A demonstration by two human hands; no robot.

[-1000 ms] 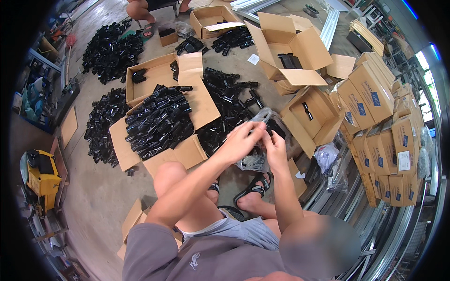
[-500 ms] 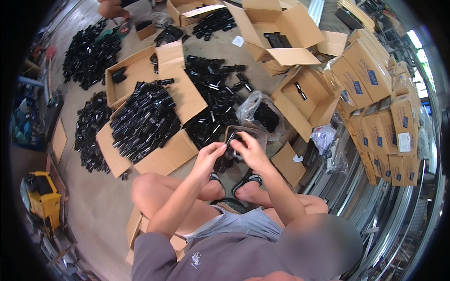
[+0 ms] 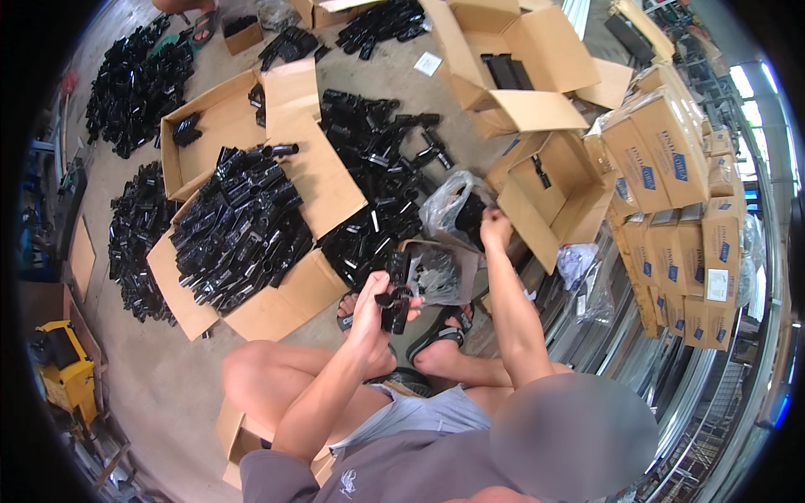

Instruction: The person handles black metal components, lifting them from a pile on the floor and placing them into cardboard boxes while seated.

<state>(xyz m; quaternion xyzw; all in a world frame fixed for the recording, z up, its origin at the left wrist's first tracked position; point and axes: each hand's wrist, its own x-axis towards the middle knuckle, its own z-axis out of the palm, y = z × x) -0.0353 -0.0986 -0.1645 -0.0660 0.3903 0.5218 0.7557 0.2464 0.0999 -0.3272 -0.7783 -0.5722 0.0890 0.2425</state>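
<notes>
Black plastic part [image 3: 394,295] gripped in closed left hand [image 3: 375,303]; right hand [image 3: 495,228], fingers curled, digs in plastic bag [image 3: 449,205] at 1 o'clock—likely fetching a mating piece.

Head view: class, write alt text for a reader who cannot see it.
A seated person's left hand holds a black plastic part while the right hand reaches into a clear plastic bag. Open cardboard boxes and heaps of black parts cover the floor.

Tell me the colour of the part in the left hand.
Black part, held in the left hand; head view.
</notes>
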